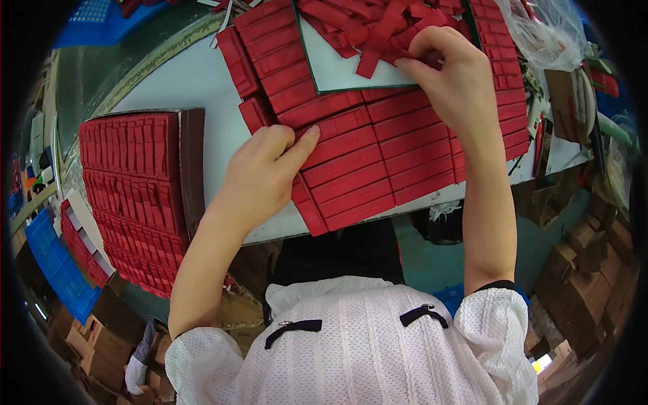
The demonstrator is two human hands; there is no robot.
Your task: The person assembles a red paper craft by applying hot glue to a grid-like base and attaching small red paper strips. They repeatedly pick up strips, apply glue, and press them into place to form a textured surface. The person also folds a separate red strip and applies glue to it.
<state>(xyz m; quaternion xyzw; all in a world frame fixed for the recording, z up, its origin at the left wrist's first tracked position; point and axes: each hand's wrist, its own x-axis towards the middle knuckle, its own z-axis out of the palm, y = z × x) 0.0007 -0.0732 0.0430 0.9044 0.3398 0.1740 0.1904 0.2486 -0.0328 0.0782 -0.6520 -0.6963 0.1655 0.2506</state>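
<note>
Rows of slim red boxes (347, 162) lie packed side by side on the white table. At their left edge my left hand (260, 172) is curled, its thumb and forefinger pressed on the end of one red box. A green-edged glass plate (331, 77) rests on the rows, with a heap of loose red strips (378, 34) on it. Above the plate's near right corner is my right hand (455, 77), thumb and forefinger pinched at the end of a red strip. The fingertips partly hide that end.
At the left stands a brown-sided carton (192, 155) with rows of red pieces (128, 189). Clear plastic wrap (550, 34) and tools lie at the far right of the table (223, 169). Blue crates (57, 263) and cardboard boxes (574, 270) are around below.
</note>
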